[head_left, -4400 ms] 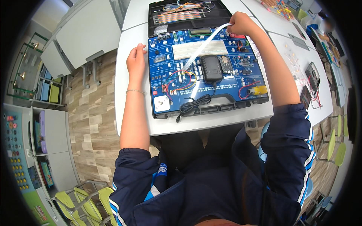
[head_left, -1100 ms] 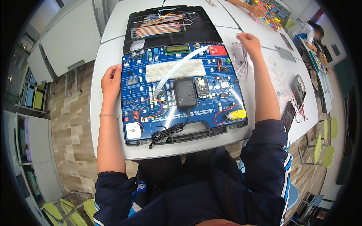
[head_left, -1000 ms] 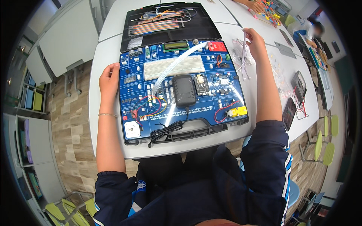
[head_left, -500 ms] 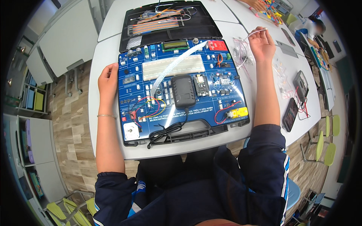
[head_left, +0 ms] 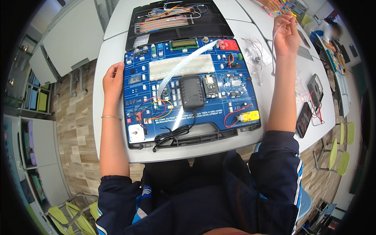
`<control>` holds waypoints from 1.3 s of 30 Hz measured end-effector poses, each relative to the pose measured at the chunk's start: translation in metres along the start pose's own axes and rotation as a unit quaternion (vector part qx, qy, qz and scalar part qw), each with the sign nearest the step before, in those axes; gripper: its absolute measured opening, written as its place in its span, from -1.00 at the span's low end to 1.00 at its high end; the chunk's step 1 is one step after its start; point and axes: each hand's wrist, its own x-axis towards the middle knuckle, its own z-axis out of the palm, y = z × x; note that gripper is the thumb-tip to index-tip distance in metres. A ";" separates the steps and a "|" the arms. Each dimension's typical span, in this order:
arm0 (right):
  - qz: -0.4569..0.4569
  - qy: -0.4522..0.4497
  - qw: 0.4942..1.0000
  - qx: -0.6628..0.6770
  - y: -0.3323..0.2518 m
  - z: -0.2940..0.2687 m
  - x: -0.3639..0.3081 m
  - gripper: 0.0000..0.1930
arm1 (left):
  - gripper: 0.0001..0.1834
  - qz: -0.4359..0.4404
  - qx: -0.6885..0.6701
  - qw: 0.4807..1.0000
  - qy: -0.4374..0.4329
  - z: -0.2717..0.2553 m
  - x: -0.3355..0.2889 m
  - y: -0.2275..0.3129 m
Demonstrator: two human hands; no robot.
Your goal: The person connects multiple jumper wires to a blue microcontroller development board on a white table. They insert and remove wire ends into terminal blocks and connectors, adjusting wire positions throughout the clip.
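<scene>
My left hand [head_left: 112, 81] grips the left edge of an open electronics kit [head_left: 137, 88], a blue circuit panel set in a black case, with its fingers close together against the rim. Raised beyond the panel's far right corner, my right hand [head_left: 286, 38] pinches a thin white cable [head_left: 273, 55] that hangs down beside the wrist. On the panel lie a black power adapter [head_left: 192, 94] and its bundled black cord [head_left: 172, 136]. A pale ribbon cable [head_left: 184, 64] arches over the white breadboard [head_left: 205, 65]. Red and yellow wires [head_left: 159, 107] loop at the lower left.
The case lid [head_left: 176, 33] holds jumper wires [head_left: 164, 25]. Right of the kit, the white table carries clear bags with wires [head_left: 254, 55], a black phone [head_left: 304, 119] and a meter [head_left: 315, 88] with red leads. Another person's hand [head_left: 270, 4] is at the far right.
My right hand has risen and moved right and away from me, lifting the white cable clear of the pile; the cable now hangs from it. My left hand stays at the kit's edge.
</scene>
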 end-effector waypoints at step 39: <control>0.313 -0.173 0.452 -0.817 0.053 0.034 -0.041 -0.78 | -0.66 -0.005 0.001 1.000 -0.001 0.002 -0.003 0.006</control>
